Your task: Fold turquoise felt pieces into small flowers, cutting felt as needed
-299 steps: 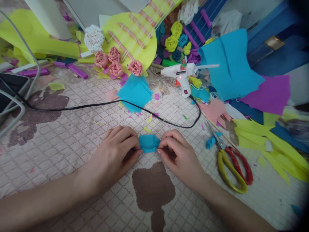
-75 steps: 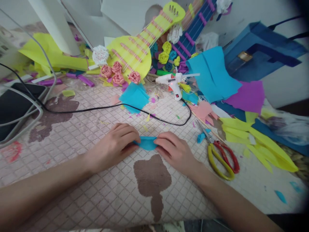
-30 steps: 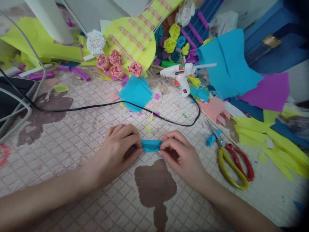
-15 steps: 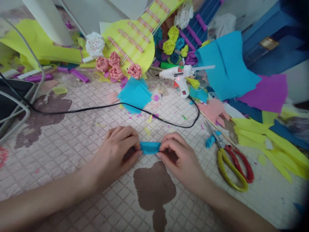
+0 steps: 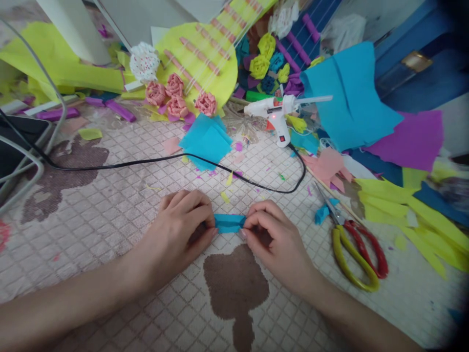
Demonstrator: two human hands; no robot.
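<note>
A small blue strip of paper point(image 5: 229, 223) is stretched level between my two hands, just above or on the patterned cloth. Its left end is pinched by my left hand point(image 5: 185, 222), fingers curled and closed. On the other side, my right hand point(image 5: 273, 239) grips the right end between thumb and fingertips. A lengthwise crease shows along the strip; its ends are hidden by my fingers. Beyond the hands lies a stack of blue paper squares point(image 5: 207, 142). To the right rest scissors point(image 5: 351, 244) with one yellow and one red handle.
A white glue gun point(image 5: 274, 115) with a lit red light lies at the back; its black cord point(image 5: 154, 160) crosses the cloth. Behind are pink paper roses point(image 5: 177, 105) and a yellow guitar-shaped piece point(image 5: 220, 83). Yellow paper strips point(image 5: 388, 198) and a large blue sheet point(image 5: 344, 98) lie right.
The blue strip has tilted slightly between my fingers, and its crease shows more clearly. Both hands keep their grip. The whole view has shifted a little.
</note>
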